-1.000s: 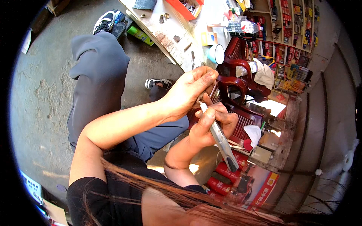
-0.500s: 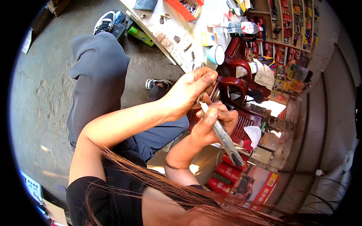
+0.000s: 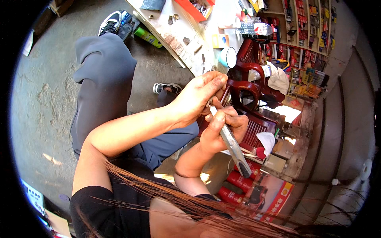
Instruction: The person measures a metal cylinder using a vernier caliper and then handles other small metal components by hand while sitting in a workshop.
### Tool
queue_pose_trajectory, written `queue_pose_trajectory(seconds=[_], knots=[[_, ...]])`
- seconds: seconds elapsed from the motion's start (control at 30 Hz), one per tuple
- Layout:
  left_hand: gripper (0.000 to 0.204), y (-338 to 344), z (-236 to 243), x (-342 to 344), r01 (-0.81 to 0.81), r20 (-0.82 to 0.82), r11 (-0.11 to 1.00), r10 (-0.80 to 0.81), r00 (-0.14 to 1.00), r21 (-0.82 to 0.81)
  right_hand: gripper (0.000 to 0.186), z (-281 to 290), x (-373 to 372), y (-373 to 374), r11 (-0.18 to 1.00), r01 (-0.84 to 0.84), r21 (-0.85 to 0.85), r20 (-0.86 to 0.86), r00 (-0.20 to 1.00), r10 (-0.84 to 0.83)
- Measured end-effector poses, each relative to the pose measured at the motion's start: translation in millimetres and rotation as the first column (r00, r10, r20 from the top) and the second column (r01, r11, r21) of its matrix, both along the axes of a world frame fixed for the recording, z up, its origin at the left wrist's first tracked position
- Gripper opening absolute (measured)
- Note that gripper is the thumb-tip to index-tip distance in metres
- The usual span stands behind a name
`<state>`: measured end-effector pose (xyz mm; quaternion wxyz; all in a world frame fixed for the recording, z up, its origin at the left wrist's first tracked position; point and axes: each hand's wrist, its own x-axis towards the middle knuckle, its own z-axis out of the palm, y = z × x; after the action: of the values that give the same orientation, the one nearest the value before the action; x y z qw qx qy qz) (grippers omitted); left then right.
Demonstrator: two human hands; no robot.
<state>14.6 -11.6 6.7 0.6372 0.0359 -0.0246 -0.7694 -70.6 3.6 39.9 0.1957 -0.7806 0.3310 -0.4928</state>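
Note:
My right hand [image 3: 222, 129] is closed around a grey metal utility knife [image 3: 235, 150]. The handle slopes down to the right, and the tip end points up toward my other hand. Just above it, my left hand [image 3: 204, 90] is closed in a pinch, thumb against fingers. Whatever it grips is mostly hidden by the fingers and too small to name. The two hands are close together at the knife's tip.
Beyond my hands stands a white table [image 3: 186, 29] with a light blue cup [image 3: 227, 57], a plastic bottle [image 3: 256, 29] and a red box [image 3: 196, 8]. A dark red wooden chair [image 3: 254, 95] is at the right. Red cylinders [image 3: 238, 180] stand lower right.
My right hand and the utility knife have shifted slightly to the left, and the handle's lower end has swung a little left. My left hand has barely moved.

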Motion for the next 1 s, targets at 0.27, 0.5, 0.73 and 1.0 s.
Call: queue_pose_trajectory(seconds=[0.27,0.5,0.73,1.0], knots=[[0.020,0,0,2,0.022,-0.001,1.000,-0.022,1.000,-0.015,0.022,2,-6,1,0.995,-0.026,0.099,0.070,0.997,0.019],[0.019,-1,1,-2,-0.003,0.013,1.000,0.003,1.000,0.009,0.022,-2,-2,-2,1.000,0.001,0.024,0.050,0.999,-0.002],[0.019,-3,-5,-6,-0.016,0.043,0.999,0.015,0.999,0.029,0.020,-2,-4,0,0.999,0.007,0.040,-0.011,1.000,-0.006],[0.017,1,-2,0,0.062,0.007,0.998,-0.062,0.998,-0.009,0.023,-4,-11,-1,0.990,-0.062,0.126,0.182,0.982,0.038]])
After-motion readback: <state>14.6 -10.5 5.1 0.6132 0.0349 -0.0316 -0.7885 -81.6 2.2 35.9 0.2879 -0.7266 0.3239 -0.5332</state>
